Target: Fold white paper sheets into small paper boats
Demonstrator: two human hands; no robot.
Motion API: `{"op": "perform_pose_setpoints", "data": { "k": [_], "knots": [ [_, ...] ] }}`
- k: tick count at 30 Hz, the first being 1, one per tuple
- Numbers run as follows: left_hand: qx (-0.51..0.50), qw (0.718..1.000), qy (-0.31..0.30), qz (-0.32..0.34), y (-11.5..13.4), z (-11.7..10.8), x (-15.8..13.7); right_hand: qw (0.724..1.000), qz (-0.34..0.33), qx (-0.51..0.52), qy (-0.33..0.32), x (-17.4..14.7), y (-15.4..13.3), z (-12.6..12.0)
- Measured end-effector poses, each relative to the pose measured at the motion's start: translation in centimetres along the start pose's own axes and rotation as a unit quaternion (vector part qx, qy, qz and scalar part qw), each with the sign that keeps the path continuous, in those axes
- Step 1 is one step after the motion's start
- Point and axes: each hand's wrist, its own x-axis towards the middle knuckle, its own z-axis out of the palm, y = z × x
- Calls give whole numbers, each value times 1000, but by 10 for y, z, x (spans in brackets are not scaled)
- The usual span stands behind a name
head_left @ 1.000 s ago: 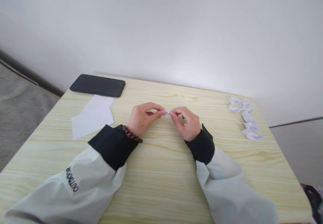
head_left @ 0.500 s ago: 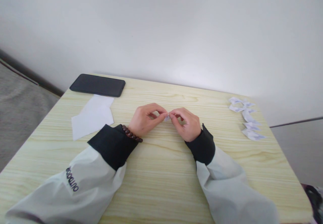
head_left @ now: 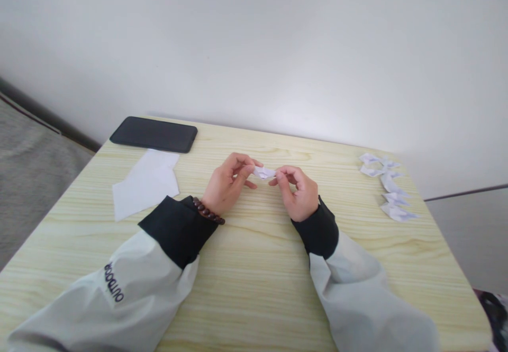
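Note:
Between my two hands, above the middle of the table, is a small folded white paper boat (head_left: 264,173). My left hand (head_left: 227,183) pinches its left tip between thumb and index finger. Its right tip sits in the pinch of my right hand (head_left: 296,189). Several similar folded paper boats (head_left: 397,213) lie in a loose column at the table's right side. Off to the left, white paper sheets (head_left: 147,182) overlap on the table top.
A black phone (head_left: 154,134) lies at the far left corner of the wood-grain table (head_left: 246,288), just beyond the paper sheets. A white wall (head_left: 254,50) rises behind the far edge. Grey fabric (head_left: 32,167) shows beyond the left edge.
My hands have moved apart a little. The paper boat, mostly covered by my fingertips before, now shows stretched lengthwise between them. The other things lie as before.

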Motion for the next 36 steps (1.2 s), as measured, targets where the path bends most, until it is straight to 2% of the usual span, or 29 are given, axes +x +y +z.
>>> {"op": "perform_pose_setpoints", "data": {
  "k": [7,10,14,19,22,27,30,36],
  "knots": [
    [126,988,-63,66,1,-5,-2,997,-71,-40,-6,1,-3,-2],
    [147,986,-45,67,1,-7,-1,995,-93,-47,-6,1,-2,-2],
    [189,980,-7,56,1,-7,-2,997,-75,-27,5,1,2,-1],
    [239,965,30,107,3,-9,-3,999,-45,27,6,-1,3,1],
    [288,946,14,147,4,-10,-4,997,-73,14,-4,-1,4,-1],
    [341,915,-23,213,2,-12,-3,975,-197,-77,-68,2,6,-4],
    [351,907,-32,231,0,-13,-3,971,-197,-107,-78,3,8,-3],
    [351,911,-63,207,-2,-13,-4,970,-198,-128,-66,3,12,-5]
  ]
}}
